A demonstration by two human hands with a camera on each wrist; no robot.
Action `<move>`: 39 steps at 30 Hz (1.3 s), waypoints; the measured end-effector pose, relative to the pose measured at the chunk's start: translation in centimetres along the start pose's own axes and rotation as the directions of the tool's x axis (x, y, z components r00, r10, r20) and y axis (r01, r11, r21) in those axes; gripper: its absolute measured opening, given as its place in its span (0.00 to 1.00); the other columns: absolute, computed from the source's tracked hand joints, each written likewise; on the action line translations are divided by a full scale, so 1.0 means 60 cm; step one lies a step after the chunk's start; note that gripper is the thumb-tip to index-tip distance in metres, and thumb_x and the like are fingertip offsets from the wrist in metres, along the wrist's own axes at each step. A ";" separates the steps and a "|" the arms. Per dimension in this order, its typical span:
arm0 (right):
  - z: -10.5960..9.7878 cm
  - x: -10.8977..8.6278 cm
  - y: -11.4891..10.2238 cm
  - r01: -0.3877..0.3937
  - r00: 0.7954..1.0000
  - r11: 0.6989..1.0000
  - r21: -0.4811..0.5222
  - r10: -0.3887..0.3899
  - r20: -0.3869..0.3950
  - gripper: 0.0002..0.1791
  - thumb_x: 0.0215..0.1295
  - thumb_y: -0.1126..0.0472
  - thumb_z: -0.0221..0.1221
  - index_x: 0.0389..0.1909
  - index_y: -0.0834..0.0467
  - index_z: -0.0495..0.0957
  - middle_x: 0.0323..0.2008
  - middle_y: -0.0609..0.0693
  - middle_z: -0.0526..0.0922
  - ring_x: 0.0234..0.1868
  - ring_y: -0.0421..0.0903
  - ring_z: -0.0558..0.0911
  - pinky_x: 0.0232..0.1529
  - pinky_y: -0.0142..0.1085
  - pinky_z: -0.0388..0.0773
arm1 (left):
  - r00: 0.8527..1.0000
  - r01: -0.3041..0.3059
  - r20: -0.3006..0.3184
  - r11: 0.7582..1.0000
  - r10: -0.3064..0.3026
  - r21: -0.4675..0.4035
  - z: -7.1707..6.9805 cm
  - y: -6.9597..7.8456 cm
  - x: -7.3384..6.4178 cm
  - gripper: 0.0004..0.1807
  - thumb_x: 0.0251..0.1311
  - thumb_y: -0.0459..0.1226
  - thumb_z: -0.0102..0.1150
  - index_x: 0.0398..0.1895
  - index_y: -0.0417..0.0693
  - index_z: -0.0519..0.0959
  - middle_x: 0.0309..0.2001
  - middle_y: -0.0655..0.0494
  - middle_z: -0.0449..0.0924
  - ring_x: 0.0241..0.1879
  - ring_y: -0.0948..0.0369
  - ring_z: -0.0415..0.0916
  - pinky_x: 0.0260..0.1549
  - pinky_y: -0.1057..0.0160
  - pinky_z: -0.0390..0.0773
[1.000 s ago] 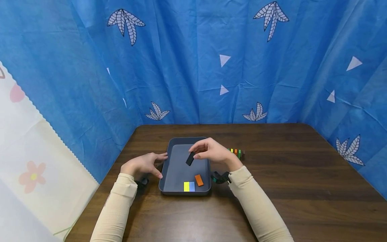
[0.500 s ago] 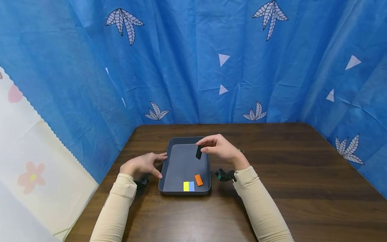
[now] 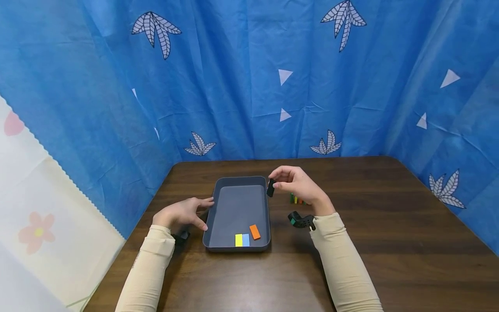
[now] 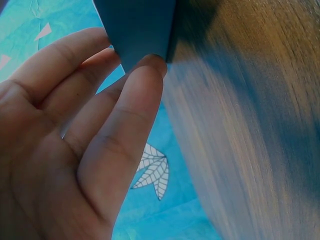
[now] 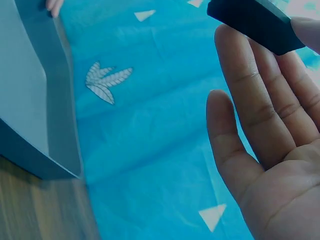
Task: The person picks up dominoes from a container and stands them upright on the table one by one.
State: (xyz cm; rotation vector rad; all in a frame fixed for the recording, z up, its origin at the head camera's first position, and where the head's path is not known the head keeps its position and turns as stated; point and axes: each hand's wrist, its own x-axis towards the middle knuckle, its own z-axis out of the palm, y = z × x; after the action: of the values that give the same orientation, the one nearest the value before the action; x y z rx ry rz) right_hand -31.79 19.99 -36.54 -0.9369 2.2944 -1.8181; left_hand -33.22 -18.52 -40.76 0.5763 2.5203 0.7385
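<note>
My right hand (image 3: 294, 184) pinches a black block (image 3: 270, 187) between thumb and fingers. The block hangs just beyond the right rim of the dark grey tray (image 3: 241, 203); in the right wrist view this block (image 5: 255, 22) sits between thumb and fingertips. At the tray's left side, my left hand (image 3: 182, 213) touches the rim with thumb and fingertips, its fingers fairly straight. Seen from the left wrist, those fingers rest against the tray wall (image 4: 140, 30). Inside the tray lie a yellow block (image 3: 238, 240) and a blue block (image 3: 245, 240) side by side, with a tilted orange block (image 3: 255, 232) nearby.
Several coloured blocks (image 3: 296, 199) stand in a row on the wooden table (image 3: 370, 216), partly hidden behind my right hand. A blue curtain (image 3: 234, 86) hangs along the table's far edge.
My right hand has carried the black block from above the tray rightward and away, past the right rim. My left hand has stayed at the rim. The blocks in the tray lie unchanged.
</note>
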 end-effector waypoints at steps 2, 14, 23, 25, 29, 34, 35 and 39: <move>-0.011 -0.007 -0.004 0.005 1.000 1.000 0.007 -0.005 -0.014 0.16 0.66 0.71 0.60 0.52 0.73 0.75 0.39 0.46 0.85 0.40 0.39 0.84 0.45 0.35 0.85 | 1.000 0.002 0.000 1.000 -0.002 -0.013 -0.001 0.000 0.000 0.52 0.48 0.38 0.78 0.77 0.44 0.60 0.80 0.49 0.52 0.73 0.41 0.63 0.64 0.47 0.74; -0.076 -0.059 -0.001 0.054 0.989 0.998 -0.019 -0.056 -0.135 0.14 0.67 0.71 0.60 0.52 0.73 0.74 0.37 0.40 0.86 0.36 0.37 0.85 0.40 0.29 0.85 | 1.000 0.013 -0.005 1.000 -0.013 -0.021 0.004 -0.002 -0.002 0.52 0.47 0.39 0.79 0.77 0.45 0.61 0.80 0.49 0.53 0.70 0.44 0.67 0.64 0.46 0.74; -0.105 -0.085 -0.003 0.031 0.971 0.995 -0.100 -0.053 -0.233 0.13 0.67 0.71 0.61 0.50 0.71 0.77 0.37 0.39 0.86 0.38 0.38 0.85 0.42 0.28 0.83 | 0.999 0.040 -0.007 0.991 -0.041 -0.125 0.003 0.001 -0.002 0.53 0.48 0.36 0.78 0.78 0.46 0.59 0.80 0.49 0.52 0.78 0.44 0.51 0.70 0.40 0.64; -0.110 -0.090 -0.003 0.023 0.968 0.993 -0.112 -0.050 -0.246 0.13 0.67 0.71 0.60 0.51 0.71 0.76 0.37 0.40 0.87 0.38 0.38 0.85 0.43 0.27 0.83 | 0.999 0.048 0.000 0.987 -0.048 -0.155 0.003 0.001 -0.003 0.53 0.47 0.36 0.78 0.78 0.46 0.58 0.80 0.49 0.51 0.78 0.43 0.51 0.70 0.40 0.64; -0.120 -0.097 -0.001 -0.003 0.963 0.992 -0.129 -0.032 -0.269 0.15 0.67 0.70 0.61 0.52 0.72 0.75 0.37 0.39 0.86 0.38 0.39 0.85 0.43 0.27 0.83 | 0.999 0.050 0.007 0.982 -0.050 -0.183 0.002 0.000 -0.003 0.53 0.47 0.35 0.78 0.78 0.46 0.59 0.81 0.51 0.50 0.76 0.40 0.55 0.68 0.42 0.67; -0.129 -0.101 0.004 -0.046 0.956 0.987 -0.155 -0.001 -0.292 0.17 0.67 0.69 0.61 0.53 0.73 0.73 0.36 0.38 0.85 0.37 0.36 0.84 0.44 0.26 0.82 | 0.999 0.035 0.009 0.986 -0.034 -0.161 0.002 0.001 -0.002 0.52 0.47 0.35 0.78 0.77 0.45 0.60 0.81 0.52 0.49 0.74 0.38 0.58 0.66 0.44 0.70; -0.131 -0.101 0.004 -0.051 0.956 0.986 -0.157 0.003 -0.295 0.17 0.67 0.69 0.61 0.53 0.74 0.73 0.36 0.38 0.85 0.37 0.36 0.84 0.44 0.26 0.82 | 0.999 0.034 0.008 0.988 -0.033 -0.154 0.002 0.001 -0.002 0.52 0.47 0.36 0.78 0.77 0.45 0.61 0.81 0.52 0.49 0.74 0.39 0.58 0.66 0.44 0.71; -0.134 -0.103 0.009 -0.072 0.953 0.985 -0.156 0.022 -0.303 0.17 0.66 0.68 0.62 0.52 0.72 0.74 0.35 0.39 0.86 0.37 0.35 0.84 0.44 0.27 0.82 | 0.999 0.035 0.005 0.987 -0.035 -0.156 0.000 0.000 -0.002 0.52 0.47 0.36 0.79 0.76 0.45 0.61 0.81 0.52 0.50 0.74 0.39 0.58 0.66 0.44 0.71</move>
State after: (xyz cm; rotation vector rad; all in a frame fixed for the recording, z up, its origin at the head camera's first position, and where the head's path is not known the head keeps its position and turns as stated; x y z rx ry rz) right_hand -30.27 30.03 -36.56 -0.6511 2.6574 -1.8880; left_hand -33.13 -18.56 -40.75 0.4776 2.4360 0.9118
